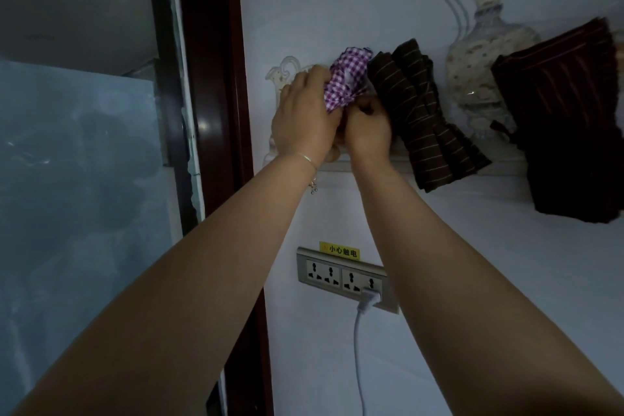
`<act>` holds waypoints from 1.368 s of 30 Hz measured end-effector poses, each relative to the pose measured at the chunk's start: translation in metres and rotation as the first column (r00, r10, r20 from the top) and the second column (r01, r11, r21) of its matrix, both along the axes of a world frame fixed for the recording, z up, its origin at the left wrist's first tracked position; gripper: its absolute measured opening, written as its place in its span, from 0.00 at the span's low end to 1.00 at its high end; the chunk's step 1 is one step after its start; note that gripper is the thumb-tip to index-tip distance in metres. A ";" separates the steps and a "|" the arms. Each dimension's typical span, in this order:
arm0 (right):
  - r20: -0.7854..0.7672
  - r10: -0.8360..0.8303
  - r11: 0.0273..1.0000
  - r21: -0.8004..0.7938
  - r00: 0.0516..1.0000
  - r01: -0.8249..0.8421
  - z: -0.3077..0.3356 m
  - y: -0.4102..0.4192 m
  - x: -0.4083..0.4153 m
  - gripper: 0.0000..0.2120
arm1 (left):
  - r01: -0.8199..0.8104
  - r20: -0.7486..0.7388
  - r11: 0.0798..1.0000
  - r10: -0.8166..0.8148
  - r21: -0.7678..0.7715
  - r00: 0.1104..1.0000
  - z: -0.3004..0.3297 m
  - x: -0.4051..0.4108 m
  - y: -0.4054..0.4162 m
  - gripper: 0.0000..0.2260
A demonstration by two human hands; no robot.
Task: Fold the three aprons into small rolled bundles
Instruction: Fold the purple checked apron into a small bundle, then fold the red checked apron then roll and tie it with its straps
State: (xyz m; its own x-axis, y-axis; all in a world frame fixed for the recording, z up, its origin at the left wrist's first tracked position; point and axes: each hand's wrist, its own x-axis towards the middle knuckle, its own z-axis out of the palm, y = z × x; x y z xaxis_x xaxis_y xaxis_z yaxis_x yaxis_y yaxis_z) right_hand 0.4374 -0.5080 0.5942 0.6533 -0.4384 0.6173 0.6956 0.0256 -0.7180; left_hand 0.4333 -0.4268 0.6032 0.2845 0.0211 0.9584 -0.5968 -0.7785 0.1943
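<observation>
Checked apron [344, 78] bunched between left hand [304, 118] and right hand [366, 125], both seemingly gripping it.

A soft cloth apron [344, 78] with purple and white checks is seen bunched up, and it looks matt. Just right of it, a brown cloth apron [429, 111] with thin pale stripes is seen, matt and creased. Further right of the checked apron, a dark red cloth apron [567, 132] is seen, matt too. Left of the checked apron, a dark door frame [233, 84] is seen, smooth and shiny like polished wood. Below the checked apron, a socket plate [341, 275] with a dull silver metal look is seen, with a smooth white plastic plug [371, 297] in it. A thin shiny metal bracelet [309, 159] is seen on the left wrist.
</observation>
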 end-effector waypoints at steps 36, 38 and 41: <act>-0.253 -0.034 0.870 -0.484 0.967 -0.096 -0.187 0.047 -0.084 0.11 | 0.185 -0.430 0.960 -0.260 -0.208 0.864 -0.198 -0.084 0.095 0.13; -0.405 0.052 0.824 -0.498 0.913 -0.268 -0.213 0.061 -0.095 0.10 | 0.167 -0.559 0.961 -0.265 -0.220 0.785 -0.230 -0.102 0.117 0.10; -0.628 0.130 0.724 -0.468 0.767 -0.506 -0.290 0.101 -0.113 0.06 | 0.064 -0.712 0.969 -0.218 -0.237 0.667 -0.306 -0.135 0.172 0.08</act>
State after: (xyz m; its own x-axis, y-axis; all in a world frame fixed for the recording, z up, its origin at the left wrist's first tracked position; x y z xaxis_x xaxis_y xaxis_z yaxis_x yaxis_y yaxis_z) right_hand 0.3239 -0.4070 0.3042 0.9662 0.1857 0.1788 0.2381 -0.3768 -0.8952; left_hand 0.2980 -0.2544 0.2968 0.9026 0.0662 0.4255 -0.3037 -0.6025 0.7380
